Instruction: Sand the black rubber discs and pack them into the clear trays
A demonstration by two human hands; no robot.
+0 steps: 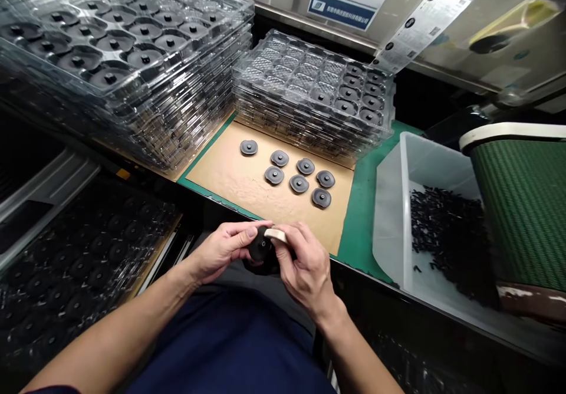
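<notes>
My left hand [225, 246] is closed around the edge of a dark round plastic part [260, 246] with a small central hub, held just past the table's front edge. My right hand [305, 261] grips a small cream-coloured curved tool [276, 236], whose kind I cannot make out. The tool's pale end lies against or right over the upper rim of the part; whether they touch is unclear. On the brown cardboard sheet [225, 176] beyond my hands lie several similar grey round parts [299, 183], set apart from one another.
A tall stack of clear trays [177, 99] with round parts stands at left; a shorter tray stack [283, 87], partly filled on top, is behind the cardboard. At right, a translucent bin [404, 217] holds small black pieces beside a green conveyor belt [526, 205]. More filled trays [79, 264] sit lower left.
</notes>
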